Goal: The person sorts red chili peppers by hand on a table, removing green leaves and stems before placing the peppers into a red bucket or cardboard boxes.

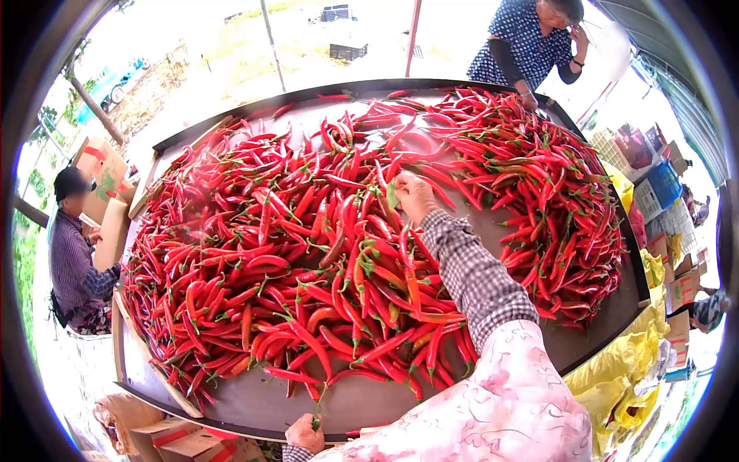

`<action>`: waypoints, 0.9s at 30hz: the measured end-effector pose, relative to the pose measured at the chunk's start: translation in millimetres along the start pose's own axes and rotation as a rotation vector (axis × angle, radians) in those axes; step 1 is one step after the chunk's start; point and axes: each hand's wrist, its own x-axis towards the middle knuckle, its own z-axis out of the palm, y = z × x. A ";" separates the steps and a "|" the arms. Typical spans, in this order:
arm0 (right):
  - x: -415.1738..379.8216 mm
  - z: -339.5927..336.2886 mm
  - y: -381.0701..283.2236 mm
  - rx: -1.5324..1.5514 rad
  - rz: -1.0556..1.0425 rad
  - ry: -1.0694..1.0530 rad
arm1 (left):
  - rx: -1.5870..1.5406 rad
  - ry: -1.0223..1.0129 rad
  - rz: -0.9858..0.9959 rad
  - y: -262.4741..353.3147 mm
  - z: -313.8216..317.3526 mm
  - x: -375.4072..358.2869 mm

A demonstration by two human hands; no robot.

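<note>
A broad heap of red chili peppers (pixel 308 254) with green stems covers much of a large dark-rimmed table (pixel 539 346). My right hand (pixel 413 196) reaches over the middle of the heap, fingers curled down among the chilies. At its fingertips shows a pale green leaf-like piece (pixel 393 194); whether a chili is under the fingers is hidden. My left hand (pixel 305 435) is closed low at the near table edge. A green stem end (pixel 315 423) pokes out by its thumb, and the rest of what it holds is hidden.
One person (pixel 531 46) stands at the far right edge with a hand at the chilies. Another person (pixel 77 246) sits at the left by cardboard boxes (pixel 104 177). More boxes (pixel 192 443) are below the near left corner. Yellow sacks (pixel 623 369) lie at right.
</note>
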 end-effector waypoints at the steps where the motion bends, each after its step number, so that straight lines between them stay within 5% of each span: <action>1: 11.9 12.3 3.4 0.033 0.009 0.073 | -0.004 0.004 -0.007 1.1 -0.3 -0.1; 4: 43.1 38.5 17.4 -0.227 -0.066 0.114 | -0.014 0.062 0.024 2.8 0.2 -1.2; 13: 85.6 78.1 4.2 -0.478 0.375 -0.248 | -0.163 0.160 0.117 5.8 -5.6 -2.2; 15: 86.8 91.5 19.6 -0.511 0.368 -0.104 | -0.107 -0.001 0.029 4.5 -7.7 -4.9; 16: 92.8 88.5 31.1 -0.359 0.344 -0.222 | -0.105 -0.002 0.019 3.1 -6.6 -4.3; 17: 95.7 94.3 36.6 -0.440 0.285 -0.065 | -0.072 0.041 0.047 1.7 -4.3 -2.7; 19: 85.2 90.0 53.3 -0.083 0.323 0.096 | -0.045 0.075 0.081 1.5 -2.2 -1.8; 20: 86.4 92.0 58.9 0.502 0.357 0.167 | -0.050 0.089 0.094 1.3 -2.2 -1.6; 23: 67.9 56.3 39.2 1.155 0.402 0.158 | -0.072 0.117 0.116 6.3 -4.3 0.2; 27: 15.7 11.4 7.4 1.381 0.329 -0.036 | -0.075 0.103 0.117 3.4 -1.7 -2.3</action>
